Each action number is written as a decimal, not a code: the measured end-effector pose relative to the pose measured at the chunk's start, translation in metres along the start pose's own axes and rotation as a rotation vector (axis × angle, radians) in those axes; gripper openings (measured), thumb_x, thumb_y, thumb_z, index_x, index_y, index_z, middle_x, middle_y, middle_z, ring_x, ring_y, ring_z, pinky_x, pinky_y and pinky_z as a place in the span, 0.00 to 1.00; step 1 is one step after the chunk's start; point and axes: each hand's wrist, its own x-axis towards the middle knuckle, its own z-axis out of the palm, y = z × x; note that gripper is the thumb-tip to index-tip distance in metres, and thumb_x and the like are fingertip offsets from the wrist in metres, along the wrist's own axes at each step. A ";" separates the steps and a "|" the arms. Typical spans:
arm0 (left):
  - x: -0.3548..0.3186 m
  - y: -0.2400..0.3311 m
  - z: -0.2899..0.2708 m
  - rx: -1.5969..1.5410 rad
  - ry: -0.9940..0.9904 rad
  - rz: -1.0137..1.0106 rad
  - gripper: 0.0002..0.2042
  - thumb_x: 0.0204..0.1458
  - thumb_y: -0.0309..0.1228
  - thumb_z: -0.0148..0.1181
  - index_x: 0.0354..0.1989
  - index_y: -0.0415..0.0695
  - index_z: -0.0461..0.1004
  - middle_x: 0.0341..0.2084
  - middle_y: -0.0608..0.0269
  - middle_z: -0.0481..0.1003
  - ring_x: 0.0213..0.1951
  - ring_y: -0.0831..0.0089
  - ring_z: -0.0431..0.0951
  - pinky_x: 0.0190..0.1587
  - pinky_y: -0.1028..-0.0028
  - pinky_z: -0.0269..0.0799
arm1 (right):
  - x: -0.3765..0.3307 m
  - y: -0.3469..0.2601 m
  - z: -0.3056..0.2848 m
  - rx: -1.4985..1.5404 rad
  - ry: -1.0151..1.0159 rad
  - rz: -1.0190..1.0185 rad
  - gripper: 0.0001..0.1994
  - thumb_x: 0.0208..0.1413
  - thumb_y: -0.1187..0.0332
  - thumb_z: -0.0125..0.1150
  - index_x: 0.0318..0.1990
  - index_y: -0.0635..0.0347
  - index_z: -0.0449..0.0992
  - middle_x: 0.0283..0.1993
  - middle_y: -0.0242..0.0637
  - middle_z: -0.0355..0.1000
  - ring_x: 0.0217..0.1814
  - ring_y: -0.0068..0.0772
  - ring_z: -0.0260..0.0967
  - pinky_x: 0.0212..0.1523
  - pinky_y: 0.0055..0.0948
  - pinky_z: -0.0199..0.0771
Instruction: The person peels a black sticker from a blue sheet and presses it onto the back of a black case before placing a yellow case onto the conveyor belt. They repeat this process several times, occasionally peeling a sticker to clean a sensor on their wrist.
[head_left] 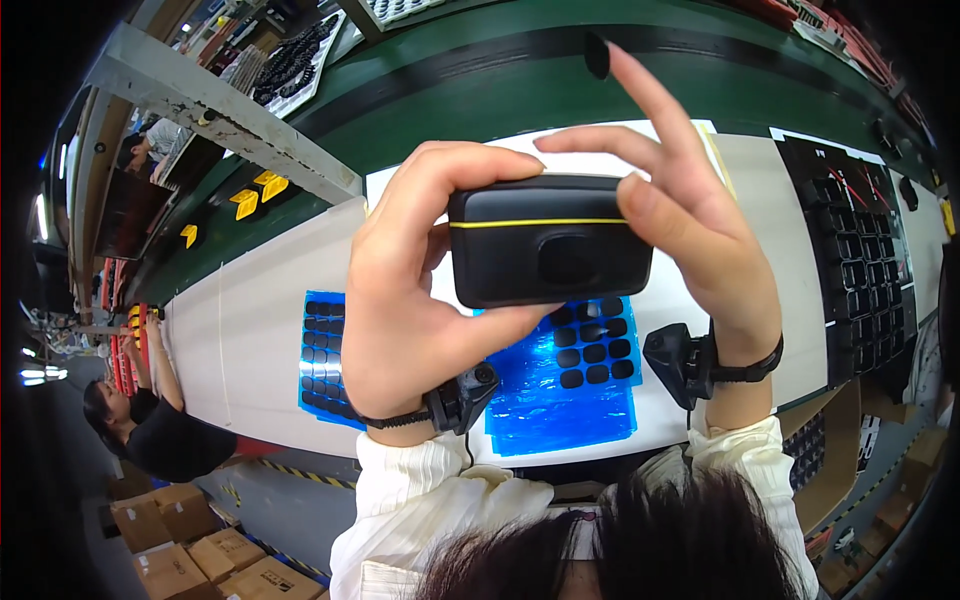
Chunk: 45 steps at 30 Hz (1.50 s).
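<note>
**Two hands hold up a black box**

The left hand (420, 270) and the right hand (690, 230) both grip a small black case (545, 240) with a thin yellow line. It is up in the air, above the white counter (260, 300). Under it lies a blue sheet (560, 390) with little black pads (590, 350).

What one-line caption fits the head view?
Both hands, left hand and right hand, hold a black case above blue sheets.
</note>
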 end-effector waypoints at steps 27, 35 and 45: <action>0.026 -0.059 0.005 -0.137 -0.069 -0.132 0.47 0.30 0.18 0.67 0.61 0.47 0.44 0.36 0.53 0.72 0.36 0.74 0.73 0.41 0.77 0.69 | 0.029 0.015 -0.054 -0.929 0.389 -0.206 0.27 0.48 0.68 0.58 0.56 0.59 0.56 0.47 0.43 0.62 0.37 0.24 0.68 0.35 0.18 0.69; 0.106 -0.196 -0.055 0.316 0.119 -0.371 0.40 0.32 0.23 0.67 0.58 0.51 0.53 0.30 0.55 0.73 0.34 0.73 0.73 0.40 0.77 0.68 | 0.023 -0.010 -0.074 -0.718 0.416 -0.383 0.11 0.48 0.77 0.55 0.41 0.66 0.70 0.30 0.34 0.71 0.34 0.20 0.67 0.38 0.15 0.65; 0.092 -0.269 -0.085 0.833 0.006 -0.564 0.39 0.32 0.30 0.68 0.57 0.50 0.55 0.48 0.53 0.65 0.50 0.62 0.65 0.51 0.72 0.61 | 0.015 -0.018 -0.066 -0.823 0.359 -0.385 0.04 0.42 0.74 0.60 0.28 0.63 0.74 0.26 0.32 0.72 0.30 0.22 0.68 0.36 0.18 0.65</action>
